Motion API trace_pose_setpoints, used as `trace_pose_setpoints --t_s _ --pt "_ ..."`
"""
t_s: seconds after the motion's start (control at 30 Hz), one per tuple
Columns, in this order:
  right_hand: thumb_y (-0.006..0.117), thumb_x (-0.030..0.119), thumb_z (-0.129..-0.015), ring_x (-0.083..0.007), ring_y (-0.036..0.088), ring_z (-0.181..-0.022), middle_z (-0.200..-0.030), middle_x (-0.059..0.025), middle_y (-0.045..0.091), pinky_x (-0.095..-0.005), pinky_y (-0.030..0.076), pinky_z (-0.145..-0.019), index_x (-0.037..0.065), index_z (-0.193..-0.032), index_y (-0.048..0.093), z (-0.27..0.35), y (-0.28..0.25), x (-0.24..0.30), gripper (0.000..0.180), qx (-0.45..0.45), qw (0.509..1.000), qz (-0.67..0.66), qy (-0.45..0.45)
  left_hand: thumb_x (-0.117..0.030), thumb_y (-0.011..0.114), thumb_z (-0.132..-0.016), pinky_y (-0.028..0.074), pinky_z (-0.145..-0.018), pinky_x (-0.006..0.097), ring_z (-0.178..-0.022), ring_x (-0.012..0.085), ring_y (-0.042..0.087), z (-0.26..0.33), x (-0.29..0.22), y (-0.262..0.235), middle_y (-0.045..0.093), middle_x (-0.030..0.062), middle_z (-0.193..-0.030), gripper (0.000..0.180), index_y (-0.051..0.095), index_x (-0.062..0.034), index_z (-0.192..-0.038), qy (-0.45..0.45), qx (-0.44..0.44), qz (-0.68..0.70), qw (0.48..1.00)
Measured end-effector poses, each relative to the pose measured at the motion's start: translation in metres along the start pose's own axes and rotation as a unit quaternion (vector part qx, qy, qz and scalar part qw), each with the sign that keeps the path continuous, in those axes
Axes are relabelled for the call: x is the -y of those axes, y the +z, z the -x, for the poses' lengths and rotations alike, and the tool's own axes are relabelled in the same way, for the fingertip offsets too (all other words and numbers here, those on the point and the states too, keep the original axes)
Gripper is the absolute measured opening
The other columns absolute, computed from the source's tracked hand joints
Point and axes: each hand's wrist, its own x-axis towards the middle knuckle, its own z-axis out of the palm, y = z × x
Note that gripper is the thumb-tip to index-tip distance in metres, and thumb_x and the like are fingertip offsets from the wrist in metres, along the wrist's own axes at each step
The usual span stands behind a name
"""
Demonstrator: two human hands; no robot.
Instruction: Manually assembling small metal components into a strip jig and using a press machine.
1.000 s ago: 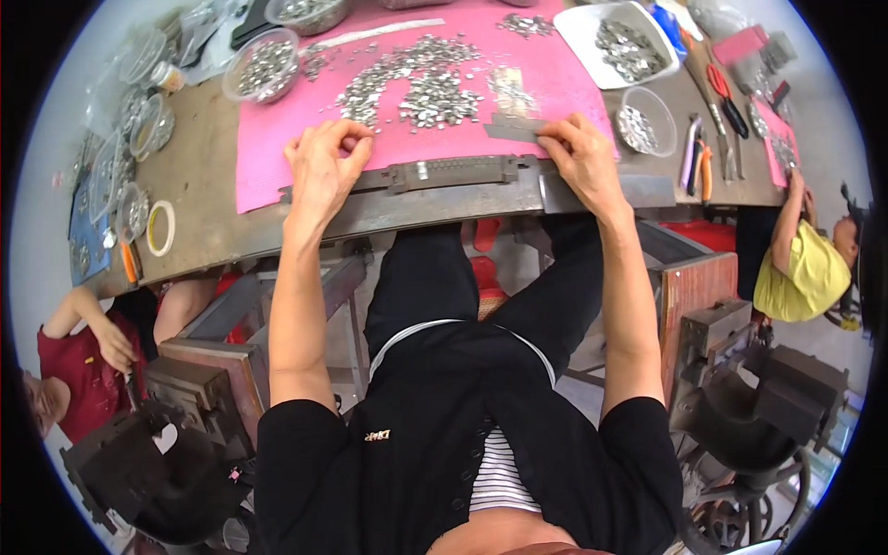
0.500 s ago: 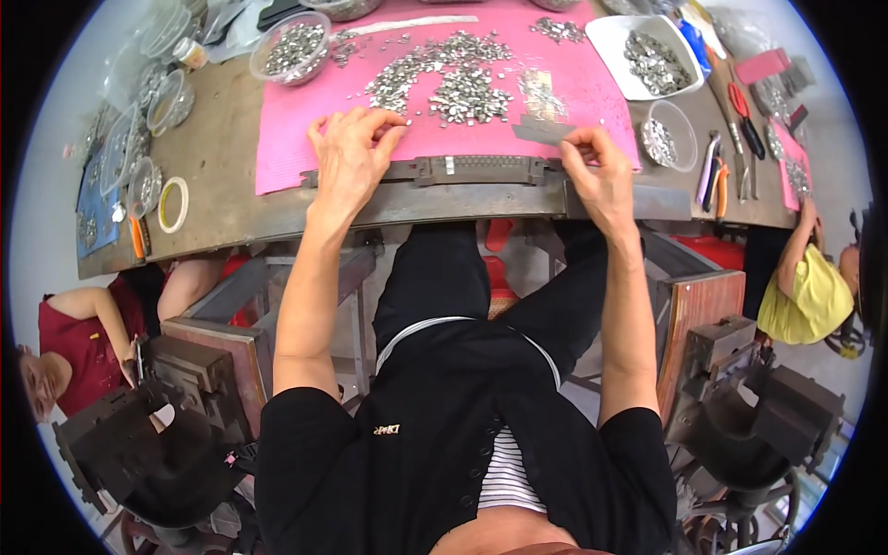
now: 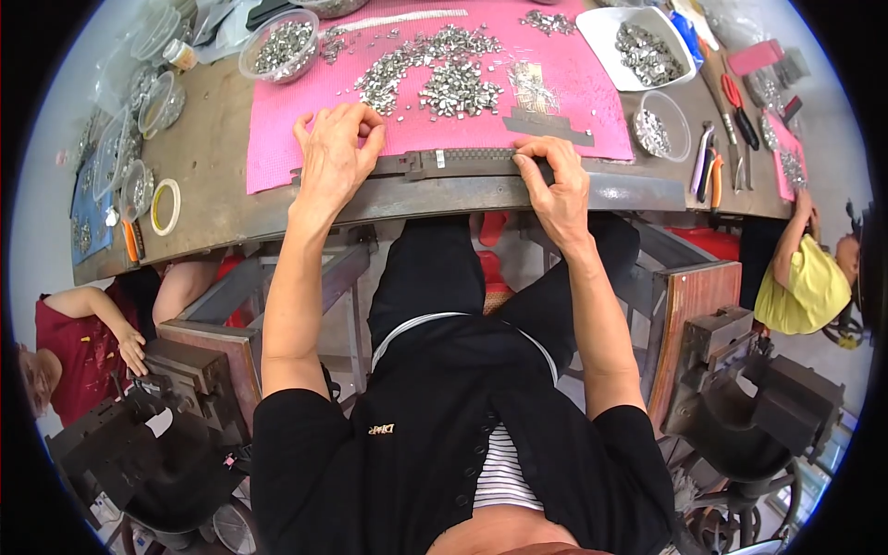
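My left hand hovers over the left end of a long dark metal strip jig at the bench's front edge. Its thumb and fingertips are drawn together; anything between them is too small to make out. At the jig's right part is my right hand, thumb and forefinger closed around or just above it, their grip hidden. One small bright piece shows on the jig. Beyond it lie a flat grey metal plate and a heap of small silvery metal pieces on a pink mat.
Tubs of metal pieces stand around: a clear bowl, a white tray and a round tub. Red-handled pliers and a tape ring lie on the bench. Two other people sit at either side, beside presses.
My right hand has moved left, from beside the grey plate to the jig, uncovering the plate's right end. My left hand has drawn slightly left, away from the heap.
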Motion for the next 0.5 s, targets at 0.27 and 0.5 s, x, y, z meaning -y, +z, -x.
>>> trace_pose_setpoints --t_s 0.27,0.5 --pt "0.072 0.002 -0.088 -0.0244 0.067 -0.102 -0.104 -0.0083 0.075 -0.0351 0.05 -0.093 0.002 -0.096 0.072 0.0 -0.01 -0.001 0.008 0.024 1.0 -0.011 0.002 -0.012 0.072 -0.086 0.039 -0.094 0.04 -0.087 0.0223 0.063 0.006 -0.037 0.015 0.065 0.0039 -0.085 0.007 0.067 -0.0087 -0.09 0.13 -0.01 0.117 0.984" --pt "0.071 0.001 -0.091 -0.0206 0.067 -0.105 -0.107 -0.0082 0.076 -0.033 0.05 -0.095 0.001 -0.102 0.074 0.0 -0.011 -0.005 0.011 0.026 0.996 -0.072 0.044 -0.01 0.074 -0.082 0.04 -0.093 0.04 -0.09 0.0233 0.061 0.008 -0.043 0.031 0.065 0.0044 -0.092 0.011 0.066 -0.0069 -0.089 0.16 -0.012 0.106 0.981"
